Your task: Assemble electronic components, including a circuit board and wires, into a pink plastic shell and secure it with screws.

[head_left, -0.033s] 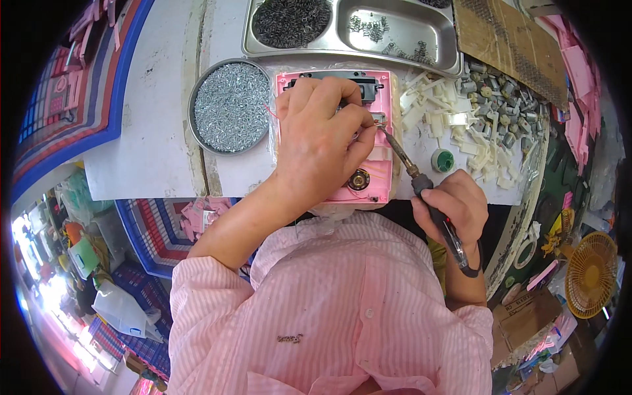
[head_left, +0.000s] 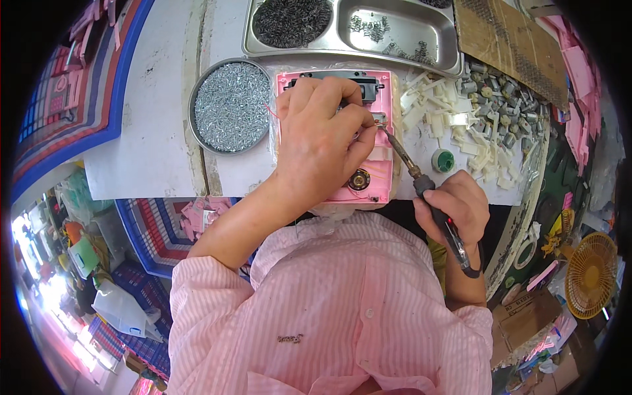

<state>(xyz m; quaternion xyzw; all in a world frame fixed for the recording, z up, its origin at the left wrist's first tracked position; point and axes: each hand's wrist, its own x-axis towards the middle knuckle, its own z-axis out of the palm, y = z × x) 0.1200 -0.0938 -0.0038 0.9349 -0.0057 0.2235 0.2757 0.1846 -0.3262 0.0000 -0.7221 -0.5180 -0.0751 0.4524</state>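
A pink plastic casing [head_left: 386,161] lies open side up in front of me, with a black part [head_left: 368,89] along its far end and a small round speaker [head_left: 359,179] near its close end. My left hand [head_left: 319,141] rests over the casing, its thumb and fingertips pinched together at the right side; what they hold is too small to make out. A thin red wire [head_left: 270,110] sticks out left of that hand. In my right hand [head_left: 464,207] is a soldering iron [head_left: 440,214], gripped by its dark handle. Its tip reaches the spot beside my left fingertips.
Left of the casing stands a round bowl [head_left: 191,122] of small screws. Behind is a steel tray [head_left: 342,49] with springs. At right lie white plastic parts [head_left: 454,118], small motors [head_left: 517,118], a green-filled round container [head_left: 443,160] and cardboard [head_left: 513,46]. Blue-rimmed baskets [head_left: 125,85] flank the left.
My right hand and the soldering iron's handle have shifted very slightly to the right. The tip stays by my left fingertips, and my left hand has not moved.
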